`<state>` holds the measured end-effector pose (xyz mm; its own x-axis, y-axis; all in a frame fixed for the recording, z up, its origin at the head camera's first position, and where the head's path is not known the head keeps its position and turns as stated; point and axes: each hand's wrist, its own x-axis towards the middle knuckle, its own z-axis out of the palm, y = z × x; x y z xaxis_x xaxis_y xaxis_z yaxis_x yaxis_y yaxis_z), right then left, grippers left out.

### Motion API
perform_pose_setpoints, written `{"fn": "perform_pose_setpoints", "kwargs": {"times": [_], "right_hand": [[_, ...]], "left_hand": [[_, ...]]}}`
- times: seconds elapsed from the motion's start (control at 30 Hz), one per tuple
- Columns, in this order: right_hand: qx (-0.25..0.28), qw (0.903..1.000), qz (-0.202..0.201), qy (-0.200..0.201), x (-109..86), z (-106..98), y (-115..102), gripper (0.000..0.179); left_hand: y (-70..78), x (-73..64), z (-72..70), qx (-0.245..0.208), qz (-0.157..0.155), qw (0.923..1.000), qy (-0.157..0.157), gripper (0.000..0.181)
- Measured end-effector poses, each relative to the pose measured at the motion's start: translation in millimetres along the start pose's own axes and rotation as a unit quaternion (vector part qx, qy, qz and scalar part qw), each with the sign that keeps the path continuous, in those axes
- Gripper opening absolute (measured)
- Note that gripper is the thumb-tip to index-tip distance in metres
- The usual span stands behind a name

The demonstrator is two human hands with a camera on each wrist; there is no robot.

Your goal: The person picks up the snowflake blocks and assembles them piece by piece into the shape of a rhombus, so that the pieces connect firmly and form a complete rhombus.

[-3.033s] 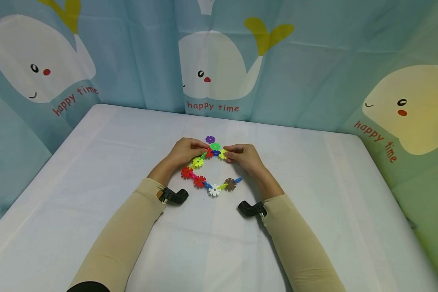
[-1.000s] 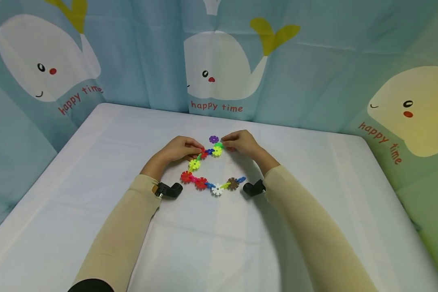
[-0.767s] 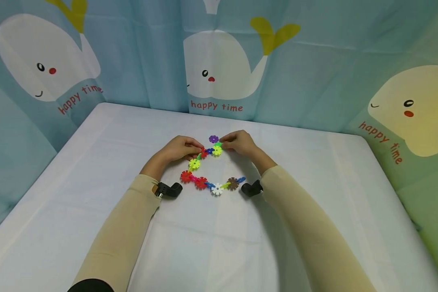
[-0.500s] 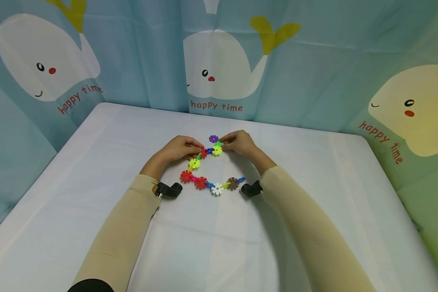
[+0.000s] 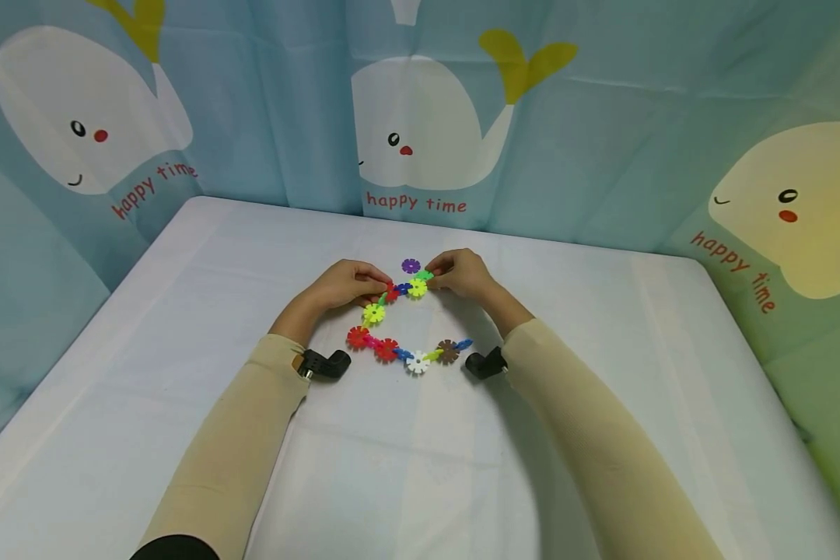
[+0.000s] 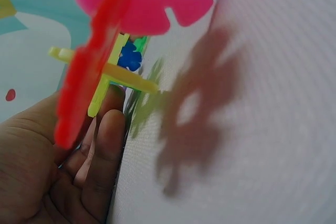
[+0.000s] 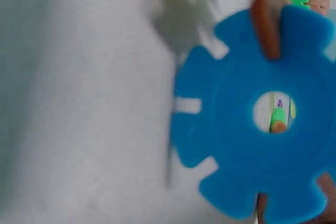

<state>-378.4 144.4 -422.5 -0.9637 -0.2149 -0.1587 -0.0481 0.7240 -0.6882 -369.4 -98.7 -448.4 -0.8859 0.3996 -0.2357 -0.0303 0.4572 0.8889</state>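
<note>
A chain of interlocked plastic snowflake discs lies on the table in a curve open at the right, seen in the head view. At its upper left, my left hand (image 5: 336, 286) pinches a red disc (image 5: 392, 293). A dark blue disc (image 5: 403, 288) joins this to a yellow disc (image 5: 418, 288). My right hand (image 5: 462, 274) pinches a green disc (image 5: 423, 275) between thumb and fingers, close against the yellow one; whether they interlock cannot be made out. A purple disc (image 5: 411, 266) lies just behind. In the right wrist view, the chain's blue end disc (image 7: 210, 103) hides most of that hand.
The chain's near side has two red discs, a white disc (image 5: 417, 362) and a brown disc (image 5: 449, 351). A white cloth covers the table (image 5: 364, 467). A blue curtain (image 5: 287, 117) with printed whales hangs behind it.
Since the oldest frame, my right hand has gone from the yellow disc to the green one and tilted it. My left hand has shifted slightly left with the red disc. Lately, both hands barely move.
</note>
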Motion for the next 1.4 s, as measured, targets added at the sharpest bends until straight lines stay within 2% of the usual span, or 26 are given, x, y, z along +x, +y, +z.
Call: {"fn": "perform_pose_setpoints", "kwargs": {"times": [0.33, 0.5, 0.67, 0.83, 0.93, 1.1, 1.4], "right_hand": [[0.030, 0.9993, -0.009, 0.022, -7.5, 1.0, 6.7, 0.023], [0.086, 0.9958, -0.015, 0.029, -16.5, -0.5, 18.2, 0.022], [0.188, 0.9817, -0.008, 0.029, -29.9, -3.0, 33.2, 0.027], [0.262, 0.9639, -0.009, 0.046, -40.7, 0.9, 42.8, 0.029], [0.273, 0.9607, -0.020, 0.047, -42.8, 5.3, 44.7, 0.031], [0.281, 0.9578, -0.021, 0.054, -45.3, 7.4, 44.0, 0.028], [0.270, 0.9607, -0.038, 0.052, -45.0, 6.9, 41.6, 0.028]], "left_hand": [[0.8, -0.7, 0.3, 0.006, 0.001, 1.0000, 0.003, 0.027], [0.8, 1.0, 1.2, 0.002, -0.004, 1.0000, 0.002, 0.028], [3.1, 2.2, 1.6, -0.013, -0.013, 0.9998, 0.002, 0.029], [6.4, 4.2, 2.0, -0.005, 0.008, 0.9998, 0.016, 0.030], [9.0, 5.5, 4.5, 0.037, 0.027, 0.9986, 0.025, 0.033], [14.6, 8.5, 13.7, 0.102, 0.052, 0.9932, 0.017, 0.043], [18.7, 13.3, 26.0, 0.107, 0.063, 0.9922, 0.003, 0.046]]}}
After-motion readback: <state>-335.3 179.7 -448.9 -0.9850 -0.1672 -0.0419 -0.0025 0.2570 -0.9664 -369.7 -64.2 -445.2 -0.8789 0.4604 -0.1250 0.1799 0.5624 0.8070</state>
